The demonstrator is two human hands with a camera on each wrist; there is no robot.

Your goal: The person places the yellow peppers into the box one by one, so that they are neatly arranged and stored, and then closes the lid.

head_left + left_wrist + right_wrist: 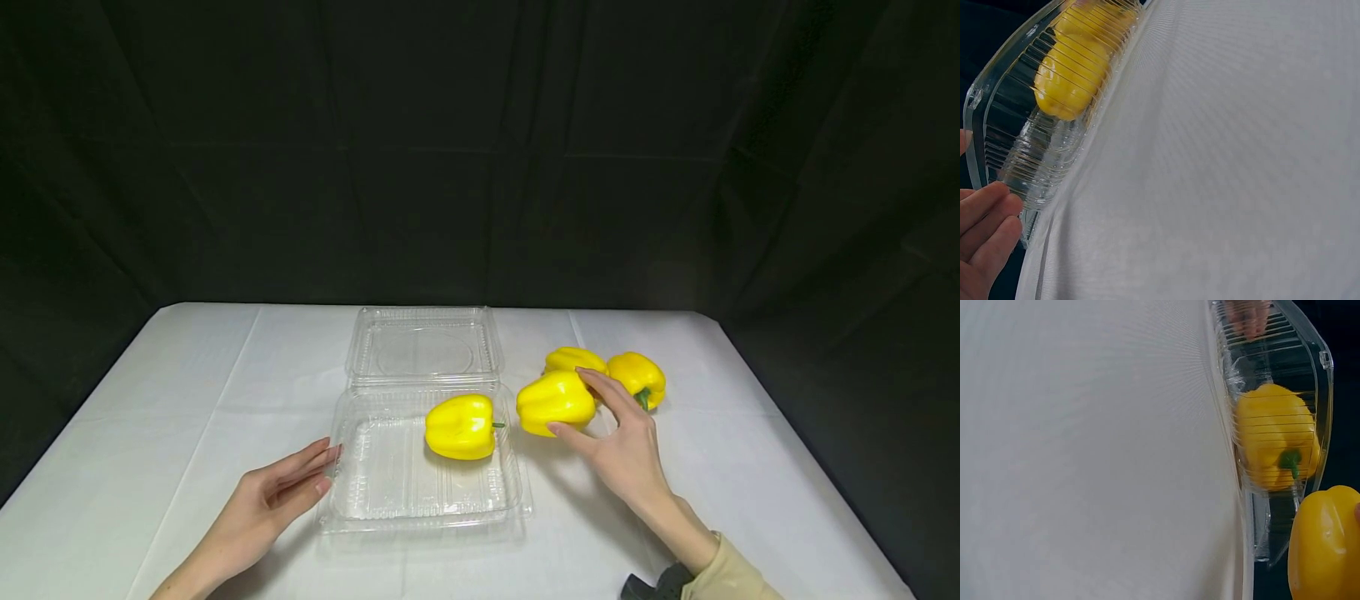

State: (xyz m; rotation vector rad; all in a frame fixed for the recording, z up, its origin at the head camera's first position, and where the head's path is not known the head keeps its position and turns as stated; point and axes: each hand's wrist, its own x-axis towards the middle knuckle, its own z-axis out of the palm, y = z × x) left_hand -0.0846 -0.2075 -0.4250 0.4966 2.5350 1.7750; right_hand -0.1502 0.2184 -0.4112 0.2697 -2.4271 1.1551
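A clear plastic clamshell container (382,523) lies with its lid folded back on the white cloth. One yellow bell pepper (459,427) rests on its side in the right half of the base, green stem pointing right. My right hand (626,454) grips a second yellow bell pepper (553,403) between thumb and fingers, just right of the container and apparently raised off the cloth. That held pepper (1325,550) is partly cut off in the right wrist view. Fairly straight fingers of my left hand (258,512) touch the container's left side.
Two more yellow bell peppers, one at the back (573,360) and one farther right (636,377), lie beyond my right hand. The open lid (423,346) extends toward the table's far edge. A black curtain (450,167) hangs behind the white-covered table (187,375).
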